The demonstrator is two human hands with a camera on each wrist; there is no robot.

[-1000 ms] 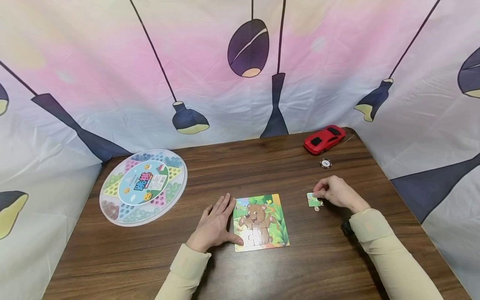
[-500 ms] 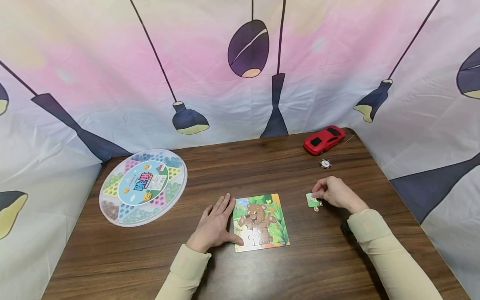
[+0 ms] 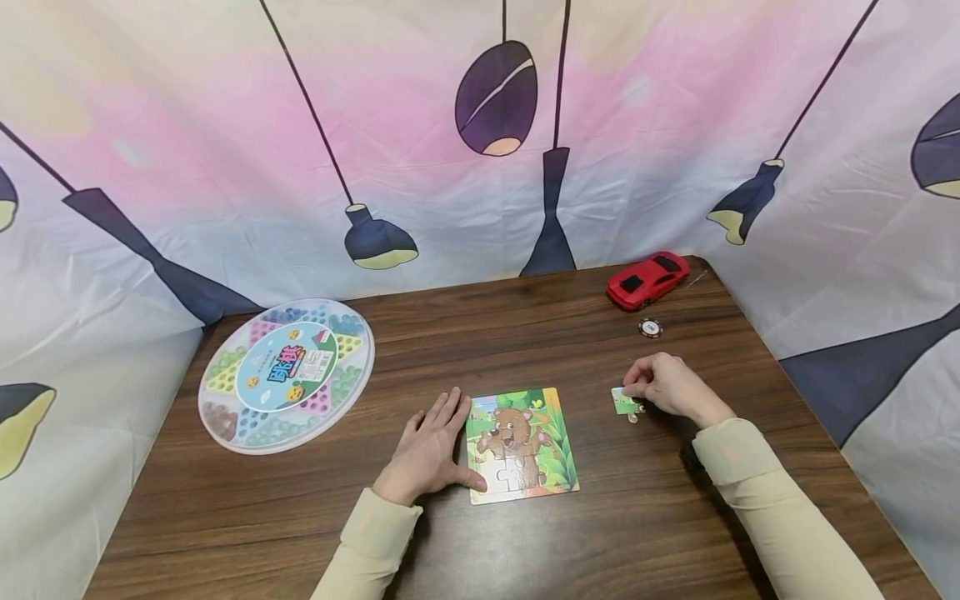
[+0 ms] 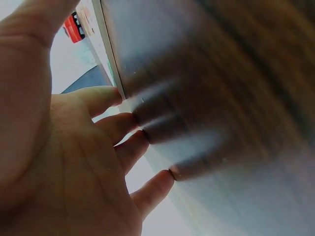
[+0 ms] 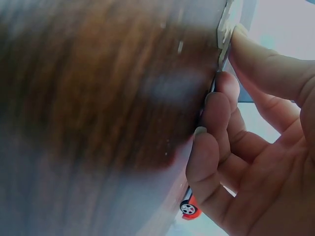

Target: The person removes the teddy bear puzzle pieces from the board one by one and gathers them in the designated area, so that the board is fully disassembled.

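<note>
At the middle of the tabletop (image 3: 517, 558), the bear puzzle (image 3: 522, 442) lay flat, with the left hand (image 3: 429, 454) set along its left side. That placing probably served to steady it: the thumb reached over the lower left corner, while the fingers lay straight and fanned on the wood, and the left wrist view showed their tips down on the surface, one right at the puzzle's edge. Spread wide, this hand gripped nothing and only touched. Well apart on the right, the right hand (image 3: 675, 387) was drawn in narrow, its thumb and fingertips pinching the small puzzle piece (image 3: 624, 406) near its upper right part, the other fingers curled. A hold so close to the edge likely kept most of the printed side uncovered. Its outline, with a knob at the near side, hinted at more than one piece, but that could not be told, nor whether it was raised off the wood. Beyond that hand sat the poker chip (image 3: 651, 327) and the red toy car (image 3: 648, 280); the round game box (image 3: 287, 375) lay far left, all placed, seemingly, to leave working room.
</note>
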